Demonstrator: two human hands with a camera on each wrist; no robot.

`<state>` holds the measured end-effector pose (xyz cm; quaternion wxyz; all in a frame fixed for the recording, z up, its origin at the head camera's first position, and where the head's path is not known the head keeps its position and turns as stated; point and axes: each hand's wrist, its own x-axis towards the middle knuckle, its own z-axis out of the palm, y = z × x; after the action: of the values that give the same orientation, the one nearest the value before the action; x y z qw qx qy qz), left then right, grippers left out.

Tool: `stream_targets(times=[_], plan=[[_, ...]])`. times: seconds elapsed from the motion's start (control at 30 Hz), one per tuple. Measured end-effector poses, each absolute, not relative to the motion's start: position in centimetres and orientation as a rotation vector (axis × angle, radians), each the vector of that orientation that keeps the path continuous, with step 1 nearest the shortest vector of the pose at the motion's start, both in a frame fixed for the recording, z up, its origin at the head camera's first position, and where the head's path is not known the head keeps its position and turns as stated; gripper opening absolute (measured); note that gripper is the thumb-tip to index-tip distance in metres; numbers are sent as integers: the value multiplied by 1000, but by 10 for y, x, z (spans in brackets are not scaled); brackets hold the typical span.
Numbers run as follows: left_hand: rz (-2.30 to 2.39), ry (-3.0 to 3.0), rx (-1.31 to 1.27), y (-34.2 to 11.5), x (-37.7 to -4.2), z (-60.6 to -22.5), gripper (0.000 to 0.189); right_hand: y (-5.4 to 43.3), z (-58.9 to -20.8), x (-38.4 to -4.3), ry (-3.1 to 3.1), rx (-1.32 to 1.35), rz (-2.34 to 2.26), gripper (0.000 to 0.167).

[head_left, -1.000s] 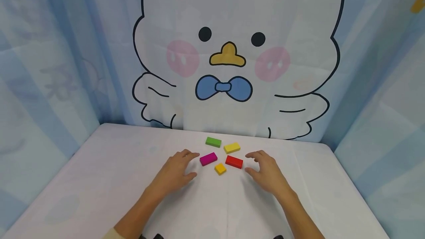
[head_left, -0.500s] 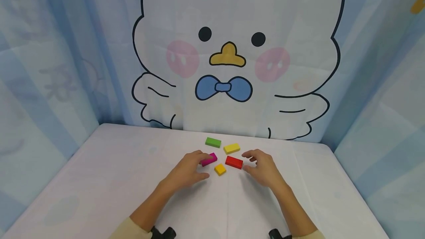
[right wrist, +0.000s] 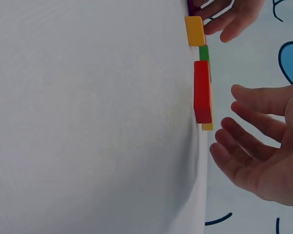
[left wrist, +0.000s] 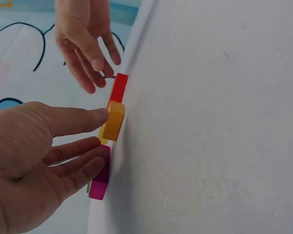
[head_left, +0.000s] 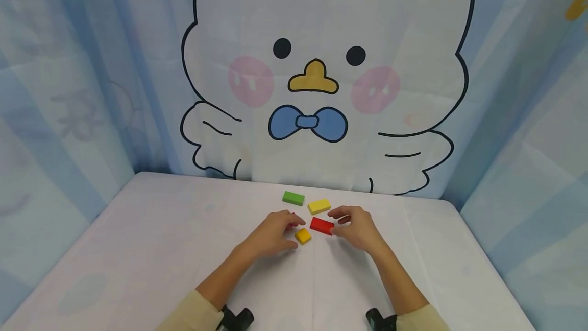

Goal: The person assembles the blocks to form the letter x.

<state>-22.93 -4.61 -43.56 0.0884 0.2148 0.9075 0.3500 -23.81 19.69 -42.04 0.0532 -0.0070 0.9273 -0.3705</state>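
Note:
My left hand reaches over the magenta block, hiding most of it in the head view. Its fingers are loosely bent, and the thumb tip comes close to the small orange-yellow block. On the other side, my right hand is at the right end of the red block, thumb and fingers spread apart. The right wrist view shows a gap between this hand and the red block. Behind these lie a yellow block and a green block.
The blocks lie on a table with a white cloth. Close behind them hangs a curtain with a cartoon bird, and blue patterned curtains stand at both sides. Each wrist carries a dark camera mount.
My left hand has moved right and over the magenta block, covering it. My right hand has shifted slightly left, closer to the red block. The blocks show no clear movement.

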Motion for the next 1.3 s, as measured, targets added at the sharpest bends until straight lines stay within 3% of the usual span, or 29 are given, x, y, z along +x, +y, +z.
stream_targets(times=[0.73, 1.3], plan=[[968, 2730, 711, -26, -244, -445, 39, 192, -435, -257, 2818, -36, -1064, 34], [990, 2682, 745, -28, -231, -441, 30, 186, -438, -260, 2833, -86, -1044, 34]])
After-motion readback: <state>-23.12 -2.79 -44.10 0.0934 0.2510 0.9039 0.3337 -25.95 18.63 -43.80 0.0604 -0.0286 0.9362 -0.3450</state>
